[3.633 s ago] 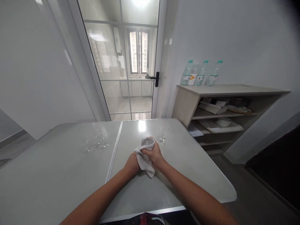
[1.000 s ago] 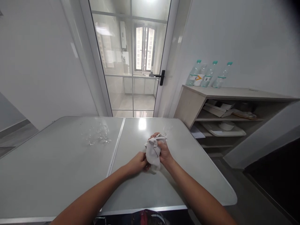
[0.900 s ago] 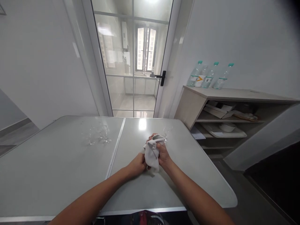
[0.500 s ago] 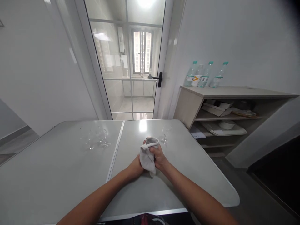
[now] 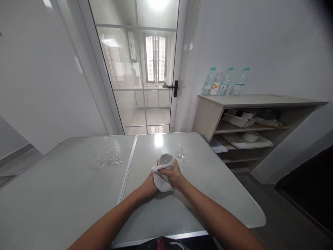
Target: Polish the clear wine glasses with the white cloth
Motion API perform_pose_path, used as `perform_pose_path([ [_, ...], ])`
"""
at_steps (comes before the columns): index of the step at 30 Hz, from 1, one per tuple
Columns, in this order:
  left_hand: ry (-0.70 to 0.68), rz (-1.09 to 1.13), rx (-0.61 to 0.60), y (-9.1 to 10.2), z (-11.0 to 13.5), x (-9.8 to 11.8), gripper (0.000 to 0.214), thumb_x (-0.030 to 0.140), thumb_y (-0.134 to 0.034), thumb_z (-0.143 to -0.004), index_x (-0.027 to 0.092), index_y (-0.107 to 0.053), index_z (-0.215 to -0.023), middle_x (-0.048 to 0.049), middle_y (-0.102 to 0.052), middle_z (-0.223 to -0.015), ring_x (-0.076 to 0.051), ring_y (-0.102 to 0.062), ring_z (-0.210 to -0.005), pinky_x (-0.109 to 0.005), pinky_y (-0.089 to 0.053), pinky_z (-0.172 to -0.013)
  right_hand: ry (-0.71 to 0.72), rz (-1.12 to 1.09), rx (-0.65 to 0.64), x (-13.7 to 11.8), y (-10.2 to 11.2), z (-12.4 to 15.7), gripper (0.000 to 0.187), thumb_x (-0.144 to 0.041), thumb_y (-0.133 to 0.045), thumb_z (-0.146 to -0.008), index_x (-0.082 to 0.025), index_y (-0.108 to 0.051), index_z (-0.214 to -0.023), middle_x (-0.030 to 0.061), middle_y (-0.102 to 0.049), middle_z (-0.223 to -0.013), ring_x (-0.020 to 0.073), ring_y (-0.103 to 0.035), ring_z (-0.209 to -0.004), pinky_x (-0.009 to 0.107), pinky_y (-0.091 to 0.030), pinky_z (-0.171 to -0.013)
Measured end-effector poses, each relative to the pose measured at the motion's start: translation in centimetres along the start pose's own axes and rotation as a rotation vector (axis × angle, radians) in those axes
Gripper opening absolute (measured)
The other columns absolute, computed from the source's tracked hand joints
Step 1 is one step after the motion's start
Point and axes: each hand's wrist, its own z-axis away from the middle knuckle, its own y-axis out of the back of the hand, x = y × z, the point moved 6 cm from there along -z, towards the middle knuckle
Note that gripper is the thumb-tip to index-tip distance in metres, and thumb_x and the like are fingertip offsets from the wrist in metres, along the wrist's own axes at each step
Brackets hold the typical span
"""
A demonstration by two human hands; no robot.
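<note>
A clear glass (image 5: 166,159) is held above the near middle of the worktop (image 5: 215,198), its round mouth tipped up towards the viewer, with a faint shine inside the rim. A soft white cloth (image 5: 163,184) wraps its lower part and hangs below in a loose fold, so the base is hidden. The right hand (image 5: 176,174) is closed around the cloth and glass, thumb across the front; the left hand (image 5: 149,185) is against the cloth's other side, its fingers mostly covered, so I cannot tell how tightly it grips. On the cabinet (image 5: 209,113) to the right stand clear bottles, three with teal caps and pale labels, and one bottle (image 5: 215,88) with a white label bearing an orange angular mark; the lettering is too small to read. Just beyond the right hand a stemmed glass (image 5: 181,155) stands upright, and a cluster of clear glasses (image 5: 114,160), hard to count, is at the left, across the metal seam (image 5: 127,168). The cabinet's shelves carry a white bowl (image 5: 250,136) on a tray (image 5: 264,142) and some papers (image 5: 218,146). Behind the worktop is a glazed door (image 5: 153,118) with a black handle (image 5: 176,89).
</note>
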Motion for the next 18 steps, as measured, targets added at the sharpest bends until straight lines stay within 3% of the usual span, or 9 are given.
perform_pose_path([
  [3, -0.064, -0.171, 0.02, 1.1, -0.3, 0.6, 0.026, 0.017, -0.064, -0.078, 0.018, -0.068, -0.105, -0.0066, -0.071, -0.099, -0.025, -0.065, -0.1, -0.036, -0.055, -0.088, -0.022, -0.022, 0.074, -0.3, 1.6, -0.7, 0.032, -0.024, -0.091, -0.058, -0.017, -0.073, -0.084, 0.0016, -0.07, -0.078, 0.0175, -0.062, -0.069, 0.03, -0.05, -0.066],
  [8, -0.085, -0.262, 0.346, 5.1, -0.9, 0.3, 0.023, 0.015, -0.059, -0.077, 0.02, -0.061, -0.099, -0.0064, -0.068, -0.103, -0.023, -0.065, -0.103, -0.035, -0.054, -0.086, -0.041, 0.028, 0.238, -0.1, 4.1, -1.8, 0.032, -0.032, -0.092, -0.058, -0.016, -0.067, -0.068, -0.0017, -0.063, -0.063, 0.0136, -0.054, -0.058, 0.027, -0.043, -0.056],
  [12, -0.061, -0.242, 0.397, 5.8, -1.0, -0.1, 0.012, 0.027, -0.061, -0.087, 0.019, -0.061, -0.096, -0.007, -0.068, -0.099, -0.024, -0.066, -0.1, -0.036, -0.053, -0.085, -0.108, 0.163, 0.134, 1.5, 3.6, -2.1, 0.034, -0.036, -0.092, -0.059, -0.014, -0.068, -0.069, 0.0, -0.064, -0.066, 0.0139, -0.054, -0.06, 0.027, -0.042, -0.059],
  [16, -0.1, -0.16, 0.35, 5.0, -0.8, 0.6, 0.021, 0.039, -0.062, -0.092, 0.019, -0.064, -0.1, -0.0079, -0.07, -0.103, -0.025, -0.066, -0.103, -0.037, -0.051, -0.091, -0.075, 0.336, 0.012, 2.4, 2.6, -2.2, 0.03, -0.035, -0.089, -0.064, -0.015, -0.068, -0.066, -0.0003, -0.063, -0.066, 0.0151, -0.054, -0.063, 0.027, -0.041, -0.063],
  [18, -0.12, -0.066, 0.331, 4.6, -0.6, 0.9, 0.03, 0.045, -0.057, -0.097, 0.019, -0.064, -0.11, -0.0102, -0.072, -0.114, -0.026, -0.066, -0.111, -0.039, -0.049, -0.099, -0.049, 0.353, -0.087, 2.5, 1.7, -2.1, 0.024, -0.033, -0.084, -0.069, -0.016, -0.071, -0.078, 0.0008, -0.067, -0.074, 0.0179, -0.059, -0.072, 0.029, -0.046, -0.07],
])
